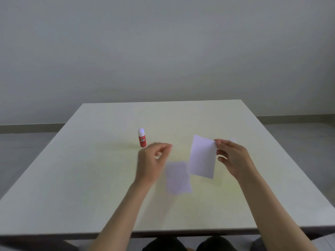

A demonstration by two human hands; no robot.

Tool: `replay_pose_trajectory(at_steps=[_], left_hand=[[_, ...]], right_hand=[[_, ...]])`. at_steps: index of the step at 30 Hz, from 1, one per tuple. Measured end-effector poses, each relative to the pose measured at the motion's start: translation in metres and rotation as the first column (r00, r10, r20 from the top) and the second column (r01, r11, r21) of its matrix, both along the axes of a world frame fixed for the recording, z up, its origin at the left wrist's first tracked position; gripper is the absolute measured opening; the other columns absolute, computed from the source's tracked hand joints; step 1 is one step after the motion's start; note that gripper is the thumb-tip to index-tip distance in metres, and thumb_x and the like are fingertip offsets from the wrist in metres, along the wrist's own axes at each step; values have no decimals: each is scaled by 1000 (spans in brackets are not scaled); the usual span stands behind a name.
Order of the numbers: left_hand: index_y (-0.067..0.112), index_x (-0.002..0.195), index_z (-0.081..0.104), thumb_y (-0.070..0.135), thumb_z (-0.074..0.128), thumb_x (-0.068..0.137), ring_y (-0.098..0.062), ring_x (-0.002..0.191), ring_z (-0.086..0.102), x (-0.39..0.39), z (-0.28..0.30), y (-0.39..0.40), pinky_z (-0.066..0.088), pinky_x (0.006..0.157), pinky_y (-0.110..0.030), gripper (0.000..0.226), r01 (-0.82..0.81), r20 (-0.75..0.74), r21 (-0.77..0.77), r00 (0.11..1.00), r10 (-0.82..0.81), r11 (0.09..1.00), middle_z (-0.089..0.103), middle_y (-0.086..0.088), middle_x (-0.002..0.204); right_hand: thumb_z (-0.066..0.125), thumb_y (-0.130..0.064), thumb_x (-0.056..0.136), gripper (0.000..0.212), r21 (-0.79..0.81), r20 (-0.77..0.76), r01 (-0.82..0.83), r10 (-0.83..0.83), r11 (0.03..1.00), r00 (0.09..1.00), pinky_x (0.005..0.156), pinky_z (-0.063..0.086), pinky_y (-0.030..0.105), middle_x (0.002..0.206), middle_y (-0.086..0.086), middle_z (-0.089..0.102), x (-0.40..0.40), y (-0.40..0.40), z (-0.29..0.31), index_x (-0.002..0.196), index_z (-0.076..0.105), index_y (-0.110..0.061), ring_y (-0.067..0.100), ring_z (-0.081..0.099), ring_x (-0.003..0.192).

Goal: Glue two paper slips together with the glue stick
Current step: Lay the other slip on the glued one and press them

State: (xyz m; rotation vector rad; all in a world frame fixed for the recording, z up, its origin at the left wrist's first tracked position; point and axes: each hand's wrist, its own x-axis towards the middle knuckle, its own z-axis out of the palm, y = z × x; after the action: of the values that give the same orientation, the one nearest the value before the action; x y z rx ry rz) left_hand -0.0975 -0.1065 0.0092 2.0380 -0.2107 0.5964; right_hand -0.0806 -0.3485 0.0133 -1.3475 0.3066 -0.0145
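Forearms reach in from the near edge of the tabletop [90,178], and between them lies the flat paper slip [178,178], resting on the surface near the centre and blurred in this view. Just beyond it and to its right, the raised paper slip [203,157] is off the surface and tilted, pinched by its right edge in the grip of the right hand [233,158], thumb and fingers closed on the paper. The left hand [154,160] hovers just left of the flat slip with fingers loosely curled and nothing visibly held; motion blur leaves its exact posture uncertain. The glue stick [141,138] stands upright just beyond the left hand, apart from both slips, its white cap apparently on, so no adhesive seems yet applied. Risks from here: the curled left hand, close to the stick, may knock the narrow upright tube over; a single edge pinch lets the raised slip droop or crease; the flat slip, unweighted on a smooth surface, may slide or lift when the stick is rubbed across it; glue may stray onto the tabletop; and misaligned edges are hard to correct once the glued faces touch.
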Motion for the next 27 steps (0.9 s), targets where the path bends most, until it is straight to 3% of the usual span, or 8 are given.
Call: replay_pose_trajectory(at_steps=[2,7,11,16,24,27], left_hand=[[15,80,74,19,68,84,-4,68,68,-7,2,-17,48,66,-11,8,85,-221,-166,968,-121,982,73,3,73],[24,64,69,16,71,79,0,57,63,-8,3,-20,43,59,-4,18,55,-274,-171,956,-101,984,69,10,62],[22,63,70,16,70,79,-8,61,69,-6,-3,-7,45,59,-6,17,-62,-355,-279,934,-43,958,72,8,61],[18,62,71,15,71,77,-8,58,71,-10,-16,1,47,55,-6,16,-146,-460,-348,887,-33,926,73,10,59],[16,61,72,15,75,72,-6,56,71,-15,-32,2,43,50,-4,12,-182,-571,-237,821,15,954,73,10,59],[18,58,71,16,71,74,-7,58,71,-12,-34,0,50,60,-15,17,-163,-585,-121,808,62,979,73,8,58]], right_hand=[[62,-4,85,13,2,17,-41,41,999,999,54,38,24,71,1,66,1,13,8,80,72,-10,16,55,62],[62,-4,86,13,-25,44,-101,102,995,994,51,40,21,66,-2,67,-1,34,14,80,71,-10,14,55,58],[64,-10,85,13,-121,15,-126,129,985,992,51,39,26,78,6,66,-8,45,6,95,70,-3,18,54,59],[65,-7,84,10,-208,-41,-207,203,956,978,47,37,24,65,4,63,-17,58,-12,75,66,-5,15,53,51],[68,-8,78,9,-463,-176,-199,130,864,976,33,33,15,51,5,60,-12,64,-37,72,67,-1,7,45,29],[67,-8,77,9,-535,-173,-201,127,820,977,33,32,16,48,3,61,-10,64,-43,71,68,-2,6,42,25]])
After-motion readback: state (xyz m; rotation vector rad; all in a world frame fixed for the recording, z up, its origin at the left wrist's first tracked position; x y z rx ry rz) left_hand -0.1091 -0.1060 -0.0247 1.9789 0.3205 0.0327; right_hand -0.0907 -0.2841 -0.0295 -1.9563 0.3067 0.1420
